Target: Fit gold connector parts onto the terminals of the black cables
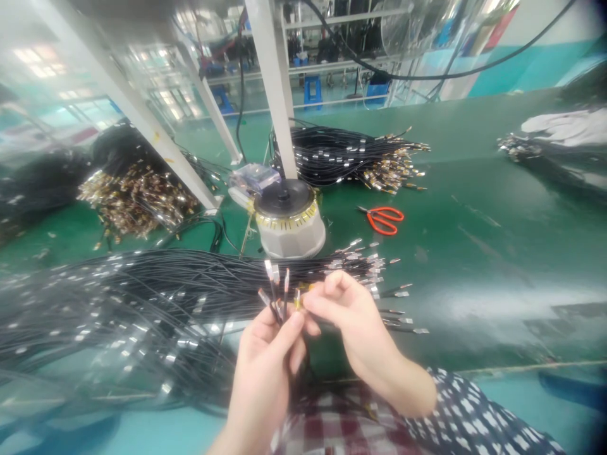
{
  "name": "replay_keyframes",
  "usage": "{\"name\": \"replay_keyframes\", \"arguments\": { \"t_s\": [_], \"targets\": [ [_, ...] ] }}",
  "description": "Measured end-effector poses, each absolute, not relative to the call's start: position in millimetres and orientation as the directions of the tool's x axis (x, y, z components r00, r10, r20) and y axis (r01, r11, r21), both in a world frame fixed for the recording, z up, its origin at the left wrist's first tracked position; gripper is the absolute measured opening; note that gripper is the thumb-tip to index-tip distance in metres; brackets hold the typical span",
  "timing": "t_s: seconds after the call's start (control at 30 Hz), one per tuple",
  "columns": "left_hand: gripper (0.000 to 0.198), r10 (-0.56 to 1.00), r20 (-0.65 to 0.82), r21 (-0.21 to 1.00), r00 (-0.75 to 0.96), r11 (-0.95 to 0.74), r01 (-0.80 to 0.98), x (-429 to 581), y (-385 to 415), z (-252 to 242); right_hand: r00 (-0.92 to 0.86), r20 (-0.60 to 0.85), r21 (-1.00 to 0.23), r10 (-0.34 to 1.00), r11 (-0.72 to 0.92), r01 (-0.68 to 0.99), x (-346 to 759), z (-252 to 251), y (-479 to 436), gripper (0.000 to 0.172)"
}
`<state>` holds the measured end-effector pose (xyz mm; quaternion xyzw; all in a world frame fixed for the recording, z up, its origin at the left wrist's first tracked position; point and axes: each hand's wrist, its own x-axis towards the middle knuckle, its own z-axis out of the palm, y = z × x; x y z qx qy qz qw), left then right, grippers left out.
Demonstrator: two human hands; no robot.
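Observation:
My left hand (270, 354) is closed around several black cables (274, 306), whose pale metal-tipped ends stick up past the thumb. One of these ends carries a bit of yellow tape (298, 299) just above the thumb tip. My right hand (348, 309) meets it from the right, thumb and forefinger pinched at a small piece of yellow tape (311, 287), partly hidden by the fingers. Just beyond both hands stands a round tape dispenser (291, 237) with a white base, a black top and short yellow strips round its rim.
A thick bundle of black cables (190, 278) stretches across the left of the green table (474, 240). Further bundles lie behind (332, 151) and at far left (137, 196). Orange-handled scissors (385, 220) rest right of the dispenser. White metal posts (272, 82) rise from the table.

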<state>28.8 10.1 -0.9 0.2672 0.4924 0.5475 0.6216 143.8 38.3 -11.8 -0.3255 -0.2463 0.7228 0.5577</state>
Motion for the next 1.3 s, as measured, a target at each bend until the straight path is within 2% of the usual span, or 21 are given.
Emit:
{"name": "replay_keyframes", "arguments": {
  "t_s": [0.23, 0.47, 0.53, 0.67, 0.77, 0.87, 0.97, 1.1, 1.23, 1.3],
  "targets": [
    [0.019, 0.949, -0.308, 0.854, 0.06, 0.304, -0.422, 24, 13, -1, -0.342, -0.177, -0.725, 0.923, -0.357, -0.589, 152, -11, 47, 0.031],
    [0.022, 0.944, -0.321, 0.848, 0.071, 0.32, -0.423, 24, 14, -2, -0.276, -0.137, -0.718, 0.951, -0.288, -0.633, 147, -18, 47, 0.034],
    [0.022, 0.945, -0.323, 0.85, 0.054, 0.315, -0.421, 24, 14, -3, -0.224, -0.121, -0.75, 0.967, -0.237, -0.617, 146, -17, 45, 0.034],
    [0.021, 0.944, -0.329, 0.869, -0.036, 0.288, -0.402, 22, 14, -5, -0.069, -0.044, -0.884, 0.997, -0.071, -0.462, 150, -12, 42, 0.029],
    [0.021, 0.949, -0.294, 0.901, -0.111, 0.237, -0.363, 24, 12, -6, -0.009, -0.005, -0.931, 1.0, -0.007, -0.366, 154, -9, 39, 0.026],
    [0.021, 0.951, -0.276, 0.92, -0.139, 0.219, -0.326, 26, 11, -6, -0.032, -0.01, -0.946, 0.999, -0.02, -0.324, 158, -10, 37, 0.019],
    [0.021, 0.948, -0.276, 0.928, -0.156, 0.22, -0.302, 27, 11, -5, -0.068, 0.002, -0.979, 0.998, -0.012, -0.203, 165, -14, 38, 0.005],
    [0.019, 0.954, -0.274, 0.934, -0.122, 0.234, -0.269, 27, 10, -6, -0.089, 0.103, -0.995, 0.991, 0.104, 0.007, 173, -12, 42, 0.013],
    [0.019, 0.958, -0.265, 0.942, -0.106, 0.234, -0.239, 28, 10, -8, -0.146, 0.2, -0.964, 0.969, 0.222, 0.147, 174, -4, 44, 0.002],
    [0.019, 0.959, -0.262, 0.944, -0.113, 0.23, -0.236, 28, 10, -9, -0.129, 0.247, -0.945, 0.96, 0.268, 0.189, 174, -1, 43, 0.01]
  ]
}}
